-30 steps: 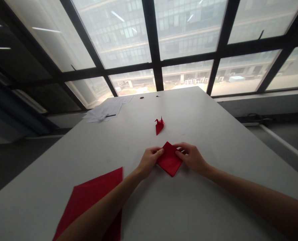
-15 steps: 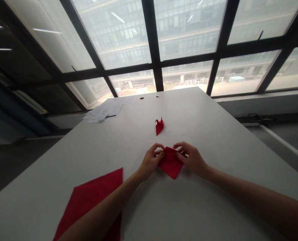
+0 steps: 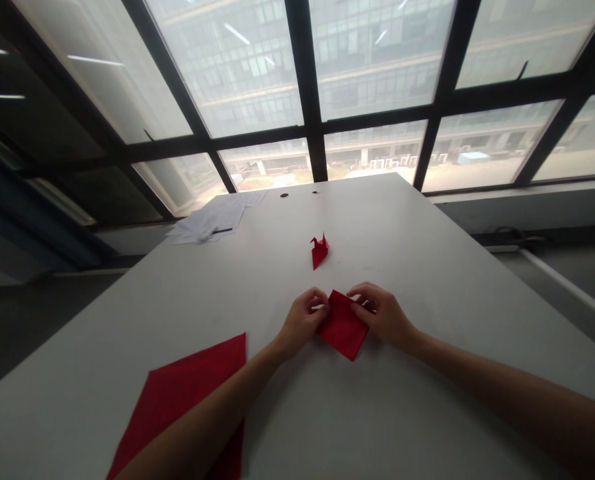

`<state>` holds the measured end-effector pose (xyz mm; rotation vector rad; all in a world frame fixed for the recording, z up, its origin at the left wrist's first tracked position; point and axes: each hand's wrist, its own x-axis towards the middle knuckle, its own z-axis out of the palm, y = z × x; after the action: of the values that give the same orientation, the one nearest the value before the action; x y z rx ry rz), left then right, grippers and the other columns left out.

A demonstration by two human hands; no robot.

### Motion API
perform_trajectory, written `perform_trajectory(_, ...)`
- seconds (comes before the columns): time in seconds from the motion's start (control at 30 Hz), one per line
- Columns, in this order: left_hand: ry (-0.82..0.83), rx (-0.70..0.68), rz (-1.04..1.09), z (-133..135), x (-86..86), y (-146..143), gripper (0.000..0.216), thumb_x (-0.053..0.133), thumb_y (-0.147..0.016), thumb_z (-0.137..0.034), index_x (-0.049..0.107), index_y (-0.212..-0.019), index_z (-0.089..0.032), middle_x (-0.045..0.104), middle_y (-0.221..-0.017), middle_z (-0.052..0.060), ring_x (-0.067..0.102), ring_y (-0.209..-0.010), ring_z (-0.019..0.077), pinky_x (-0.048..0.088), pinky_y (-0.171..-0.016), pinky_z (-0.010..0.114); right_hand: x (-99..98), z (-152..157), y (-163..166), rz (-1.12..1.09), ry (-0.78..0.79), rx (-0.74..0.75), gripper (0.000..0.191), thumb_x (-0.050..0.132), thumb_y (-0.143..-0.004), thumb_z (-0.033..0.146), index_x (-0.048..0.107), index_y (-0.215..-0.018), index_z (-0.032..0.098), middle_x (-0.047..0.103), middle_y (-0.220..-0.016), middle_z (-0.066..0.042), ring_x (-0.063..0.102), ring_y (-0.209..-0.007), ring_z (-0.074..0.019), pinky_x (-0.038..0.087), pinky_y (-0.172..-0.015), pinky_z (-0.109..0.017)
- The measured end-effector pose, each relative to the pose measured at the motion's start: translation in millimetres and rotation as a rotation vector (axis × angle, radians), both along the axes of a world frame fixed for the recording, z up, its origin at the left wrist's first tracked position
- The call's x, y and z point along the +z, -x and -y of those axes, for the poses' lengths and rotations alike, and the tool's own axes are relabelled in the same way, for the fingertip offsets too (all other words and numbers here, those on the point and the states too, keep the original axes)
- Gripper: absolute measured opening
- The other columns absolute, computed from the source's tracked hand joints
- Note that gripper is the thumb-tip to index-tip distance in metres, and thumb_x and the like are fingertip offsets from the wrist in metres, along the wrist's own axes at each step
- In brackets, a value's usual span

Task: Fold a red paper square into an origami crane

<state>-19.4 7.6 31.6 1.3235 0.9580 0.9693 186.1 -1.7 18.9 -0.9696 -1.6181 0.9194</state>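
Note:
A small folded square of red paper (image 3: 344, 329) is held between my two hands just above or on the white table, one corner pointing towards me. My left hand (image 3: 305, 317) pinches its left edge between thumb and fingers. On the opposite side, my right hand (image 3: 380, 313) grips the right edge, thumb on top and fingers curled behind. Beyond the hands stands a red origami crane (image 3: 320, 251). Under my left forearm lies a larger sheet of red paper (image 3: 187, 387), partly hidden by the arm.
The white table (image 3: 377, 233) reaches to the windows. Loose white papers (image 3: 210, 220) with a dark pen (image 3: 222, 231) lie at its far left. Near the far edge is a round dark hole (image 3: 284, 195).
The folded red paper has turned slightly, its near corner shifting a little right and towards me. Both hands keep their hold at its sides.

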Motion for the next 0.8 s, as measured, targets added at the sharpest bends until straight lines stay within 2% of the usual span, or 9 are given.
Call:
perform_trajectory(0.07, -0.011, 0.02, -0.003, -0.1, 0.3, -0.1, 0.02, 0.071, -0.078, -0.026, 0.054, -0.082, -0.016, 0.065, -0.082, 0.002, 0.059, -0.07, 0.0116, 0.045, -0.061, 0.019, 0.5, 0.3, -0.1, 0.002, -0.04, 0.027, 0.014, 0.059, -0.085, 0.02, 0.07, -0.093, 0.02, 0.065, -0.102, -0.007, 0.063, -0.086, -0.0175, 0.052, -0.068, -0.028)
perform_trajectory(0.2, 0.047, 0.031, 0.068, 0.3, 1.8, 0.0, 0.029, 0.07, -0.078, -0.03, 0.055, -0.101, -0.02, 0.068, -0.098, 0.003, 0.062, -0.079, 0.0156, 0.048, -0.065, 0.023, 0.0, 0.0, -1.3, 0.026, -0.088, 0.023, 0.014, 0.059, -0.085, 0.015, 0.072, -0.086, 0.02, 0.063, -0.105, -0.007, 0.062, -0.088, -0.017, 0.052, -0.07, -0.028)
perform_trajectory(0.27, 0.018, 0.031, 0.033, 0.0, 1.1, 0.8, 0.025, 0.069, -0.079, -0.03, 0.057, -0.098, -0.019, 0.068, -0.095, 0.003, 0.062, -0.08, 0.0152, 0.047, -0.066, 0.022, -0.4, -0.5, -2.2, 0.032, -0.099, 0.012, 0.016, 0.058, -0.085, 0.013, 0.072, -0.086, 0.02, 0.063, -0.105, -0.007, 0.062, -0.089, -0.0167, 0.051, -0.071, -0.028)
perform_trajectory(0.4, 0.031, 0.018, 0.035, -0.8, -1.6, 2.7, 0.022, 0.061, -0.087, -0.039, 0.059, -0.094, -0.018, 0.063, -0.077, -0.001, 0.055, -0.063, 0.0106, 0.042, -0.055, 0.019, 0.4, -0.8, -2.5, 0.039, -0.132, -0.001, 0.018, 0.057, -0.084, 0.01, 0.072, -0.085, 0.02, 0.063, -0.105, -0.006, 0.062, -0.092, -0.0172, 0.052, -0.077, -0.029)
perform_trajectory(0.57, -0.009, -0.085, 0.013, 0.5, -0.4, 1.1, 0.031, 0.077, -0.077, -0.033, 0.065, -0.099, -0.015, 0.069, -0.096, 0.007, 0.065, -0.085, 0.0192, 0.052, -0.072, 0.028, 2.8, 0.4, -0.8, -0.02, -0.108, 0.005, 0.02, 0.057, -0.083, 0.011, 0.068, -0.096, 0.021, 0.062, -0.104, -0.006, 0.062, -0.092, -0.018, 0.054, -0.072, -0.029)
perform_trajectory(0.67, 0.005, -0.029, 0.024, 0.9, 1.0, -0.2, 0.026, 0.077, -0.077, -0.033, 0.069, -0.092, -0.013, 0.07, -0.09, 0.008, 0.065, -0.082, 0.02, 0.053, -0.072, 0.029, 3.4, 0.6, -1.1, -0.033, -0.082, 0.049, 0.021, 0.06, -0.082, 0.012, 0.068, -0.099, 0.021, 0.061, -0.108, -0.007, 0.062, -0.094, -0.0186, 0.054, -0.072, -0.029)
perform_trajectory(0.8, -0.043, -0.007, 0.05, 0.8, 3.4, 0.5, 0.02, 0.074, -0.079, -0.03, 0.073, -0.09, -0.013, 0.071, -0.1, 0.009, 0.065, -0.087, 0.0202, 0.052, -0.075, 0.028, 2.3, -0.1, -2.4, -0.002, -0.082, 0.077, 0.023, 0.061, -0.08, 0.011, 0.071, -0.098, 0.021, 0.062, -0.11, -0.007, 0.062, -0.096, -0.0188, 0.053, -0.077, -0.03)
